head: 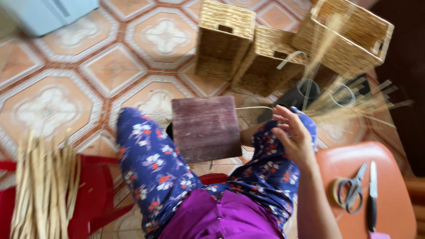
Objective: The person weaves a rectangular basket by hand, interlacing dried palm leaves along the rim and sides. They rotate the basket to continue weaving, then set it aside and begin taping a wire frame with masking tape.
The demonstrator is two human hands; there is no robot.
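A: Head camera, looking down. Only one hand shows, the right hand, raised over the right knee with the fingers spread wide and slack. It holds nothing that I can make out.

B: What is closest to it?

A: A pale thin strand runs from just beside the fingertips toward the dark wooden block, which stands between the knees, to the left of the hand. Whether a finger touches the strand, I cannot tell; motion blur smears that spot.

B: Why would the block sit there?

A: My guess is that the legs steady it, so both hands stay free around it. Beyond the hand, a blurred fan of straw fibres spreads out, probably kept within arm's reach.

B: And further out?

A: Three woven baskets stand on the tiled floor, well past the block. Just to the right of the forearm, an orange stool carries scissors, a knife and what looks like a tape roll. Far left of the hand, a bundle of dried reeds lies over a red stool.

B: The left hand?

A: Out of view. The dark things behind the fibres are too blurred to name, and the block's lower part is hidden by the legs.
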